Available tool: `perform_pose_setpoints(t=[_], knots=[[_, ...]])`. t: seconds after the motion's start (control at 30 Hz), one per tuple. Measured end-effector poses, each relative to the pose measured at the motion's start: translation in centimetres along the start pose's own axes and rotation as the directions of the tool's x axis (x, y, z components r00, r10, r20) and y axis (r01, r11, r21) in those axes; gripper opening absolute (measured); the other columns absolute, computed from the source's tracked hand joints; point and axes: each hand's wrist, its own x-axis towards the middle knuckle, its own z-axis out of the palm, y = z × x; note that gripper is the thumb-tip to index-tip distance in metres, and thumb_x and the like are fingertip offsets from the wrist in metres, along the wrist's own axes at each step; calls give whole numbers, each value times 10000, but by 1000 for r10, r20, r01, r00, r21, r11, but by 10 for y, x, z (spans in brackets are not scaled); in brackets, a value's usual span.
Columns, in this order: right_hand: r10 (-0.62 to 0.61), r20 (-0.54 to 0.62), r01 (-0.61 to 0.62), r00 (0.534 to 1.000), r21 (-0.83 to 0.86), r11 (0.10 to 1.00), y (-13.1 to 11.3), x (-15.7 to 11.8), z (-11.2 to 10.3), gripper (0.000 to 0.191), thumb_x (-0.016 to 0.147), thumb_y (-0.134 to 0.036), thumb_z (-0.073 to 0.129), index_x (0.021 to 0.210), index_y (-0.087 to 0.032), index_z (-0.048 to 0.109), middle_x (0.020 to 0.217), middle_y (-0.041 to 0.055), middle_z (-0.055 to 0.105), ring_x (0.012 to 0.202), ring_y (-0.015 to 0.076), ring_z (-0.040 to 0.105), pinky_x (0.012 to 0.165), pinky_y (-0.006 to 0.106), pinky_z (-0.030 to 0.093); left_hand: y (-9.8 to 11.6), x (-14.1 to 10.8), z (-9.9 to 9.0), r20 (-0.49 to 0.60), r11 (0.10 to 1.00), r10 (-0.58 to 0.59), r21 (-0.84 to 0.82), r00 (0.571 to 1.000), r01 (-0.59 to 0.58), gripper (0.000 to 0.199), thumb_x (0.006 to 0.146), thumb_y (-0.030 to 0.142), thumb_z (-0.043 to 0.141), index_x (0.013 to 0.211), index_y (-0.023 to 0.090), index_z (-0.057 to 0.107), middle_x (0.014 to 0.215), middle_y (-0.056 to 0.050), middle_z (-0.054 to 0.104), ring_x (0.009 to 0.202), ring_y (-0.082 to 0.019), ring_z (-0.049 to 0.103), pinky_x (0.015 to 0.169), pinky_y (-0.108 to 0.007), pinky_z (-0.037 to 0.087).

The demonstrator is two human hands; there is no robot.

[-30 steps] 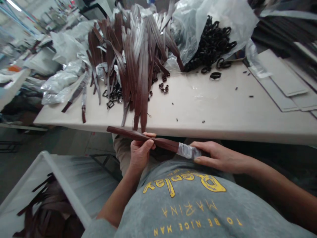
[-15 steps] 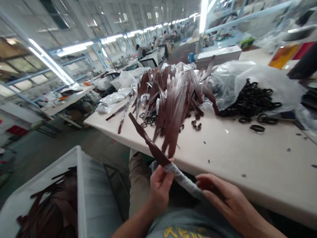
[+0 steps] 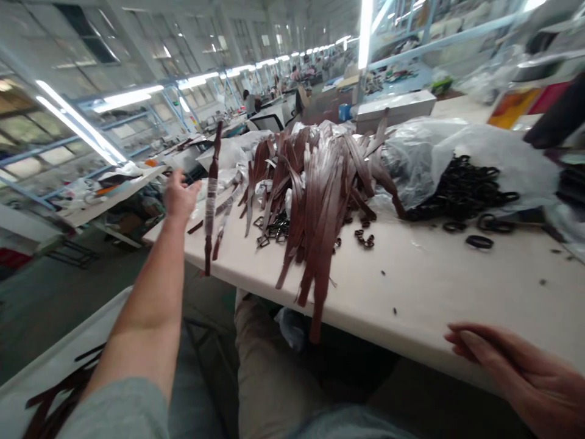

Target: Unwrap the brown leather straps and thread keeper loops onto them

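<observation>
My left hand (image 3: 180, 196) reaches out over the table's left end, fingers spread, with nothing in its grasp. Just right of it is a dark brown strap (image 3: 217, 149) whose middle is wound in clear plastic wrap (image 3: 211, 204); its lower end passes the table edge. Another wrapped strap (image 3: 218, 239) lies close beside it. At the lower right, my right hand (image 3: 525, 372) hovers by the table's front edge, thumb against its fingers, and no object shows in it. Between the hands a heap of brown straps (image 3: 320, 201) lies on the table, several ends hanging over the edge.
Black metal buckles (image 3: 274, 228) lie left of the heap. A clear plastic bag (image 3: 420, 152) spills black loops (image 3: 466, 189) on the right. Small dark bits dot the table (image 3: 439, 274). A white bin (image 3: 27, 378) with brown straps stands lower left. People sit far back.
The wrapped strap has gone from between both hands to the table's left end. My left hand let go of it there; my right hand moved off to the right.
</observation>
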Motion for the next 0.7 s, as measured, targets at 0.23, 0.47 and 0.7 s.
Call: perform_pose_setpoints(t=[0.23,0.47,0.7], knots=[[-24,20,22,999,103,994,-24,1,0,296,816,-517,637,907,-246,715,754,54,769,654,249,748,621,309,644,59,-100,100,567,977,212,-122,796,-173,276,778,440,711,840,172,712,675,-12,654,602,-171,603,645,-305,486],[-84,82,79,993,62,995,-32,-2,-2,278,878,-471,574,928,-228,701,777,66,760,692,242,734,654,328,616,80,-213,162,756,952,24,183,654,-247,580,630,263,799,1171,150,621,1133,-158,650,1076,-313,608,950,-386,439],[-149,124,141,981,70,987,-40,-2,-3,242,914,-408,539,907,-214,684,771,49,738,695,206,699,648,314,568,74,-188,160,717,991,-92,-1,691,133,118,648,242,716,715,167,653,684,-47,657,804,-251,653,832,-372,485]])
